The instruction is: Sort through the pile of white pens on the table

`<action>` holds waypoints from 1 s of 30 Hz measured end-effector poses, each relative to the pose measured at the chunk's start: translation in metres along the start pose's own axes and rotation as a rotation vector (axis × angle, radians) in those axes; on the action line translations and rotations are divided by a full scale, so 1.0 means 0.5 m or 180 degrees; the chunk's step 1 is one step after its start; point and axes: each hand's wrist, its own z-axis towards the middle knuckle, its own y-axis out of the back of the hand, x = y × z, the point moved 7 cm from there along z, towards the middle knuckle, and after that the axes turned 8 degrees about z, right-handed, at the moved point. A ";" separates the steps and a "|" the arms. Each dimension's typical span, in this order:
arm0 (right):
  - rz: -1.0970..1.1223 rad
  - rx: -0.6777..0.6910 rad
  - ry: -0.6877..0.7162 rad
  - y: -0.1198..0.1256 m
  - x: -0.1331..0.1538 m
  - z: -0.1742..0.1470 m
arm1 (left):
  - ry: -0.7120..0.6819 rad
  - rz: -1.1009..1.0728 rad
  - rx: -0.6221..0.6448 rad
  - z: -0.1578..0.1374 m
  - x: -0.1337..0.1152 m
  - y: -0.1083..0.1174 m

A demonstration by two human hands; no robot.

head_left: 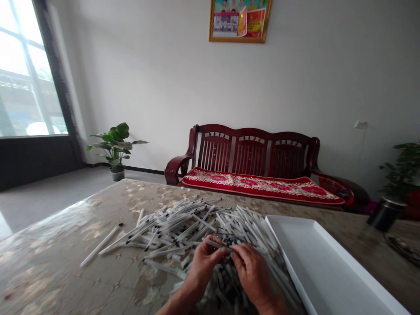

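The left hand (204, 258) and the right hand (252, 264) are meeting above a heap on the table (65, 271), both grasping one slim stick (215, 244). The left thumb and fingers are pinching its pale length, while the right fingertips are closing around its other end; the exact contact there is too blurred to tell. The stick is lying slantwise between the hands, its right end dipping slightly.

Beyond the hands and to their left, a pile of whitish tubes (183, 223) is spreading in many directions, many of them showing dark tips. Farther left, one tube (100, 246) with a black end is lying apart from most of the pile. Below and between the wrists, small dark pieces (226, 280) are lying in a blurred cluster. Just to the right of the right hand, more tubes (251, 225) are lining up along a white tray (341, 271). Well beyond the hands, a dark red wooden bench (251, 153) is standing against the wall, bearing a red patterned cover (256, 183).
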 end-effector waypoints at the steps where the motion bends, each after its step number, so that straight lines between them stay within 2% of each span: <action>1: -0.0050 -0.0073 0.0038 0.004 -0.002 0.001 | -0.0002 0.0037 -0.0035 0.004 0.002 0.004; 3: -0.0207 -0.0248 0.0027 0.023 -0.018 0.003 | -0.0095 0.0224 -0.0226 0.013 -0.002 0.024; 5: -0.0540 -0.0467 -0.0104 0.054 -0.046 0.005 | -0.0381 0.0737 -0.0559 0.021 -0.025 0.058; 7: -0.1030 -0.0770 -0.0273 0.097 -0.077 0.002 | -0.0761 0.1683 -0.0969 0.020 -0.066 0.093; 10: -0.1716 -0.0976 -0.0561 0.148 -0.123 -0.008 | -0.0925 0.3490 -0.1375 0.013 -0.122 0.130; 13: -0.2134 -0.0932 -0.0790 0.171 -0.154 -0.019 | -0.0952 0.4872 -0.1506 0.009 -0.153 0.146; 15: -0.2265 -0.0913 -0.0863 0.174 -0.161 -0.023 | -0.0803 0.5416 -0.1461 0.012 -0.151 0.153; 18: -0.2196 -0.0965 -0.0788 0.169 -0.151 -0.021 | -0.0551 0.5789 -0.1322 0.020 -0.134 0.160; 21: -0.1955 -0.1037 -0.0568 0.160 -0.130 -0.014 | -0.0448 0.5883 -0.1261 0.026 -0.122 0.165; 25: -0.1615 -0.1025 -0.0273 0.140 -0.104 -0.007 | -0.0526 0.5837 -0.1264 0.030 -0.119 0.170; 30: -0.1168 -0.0903 -0.0189 0.109 -0.084 -0.005 | -0.0781 0.5630 -0.1477 0.023 -0.135 0.169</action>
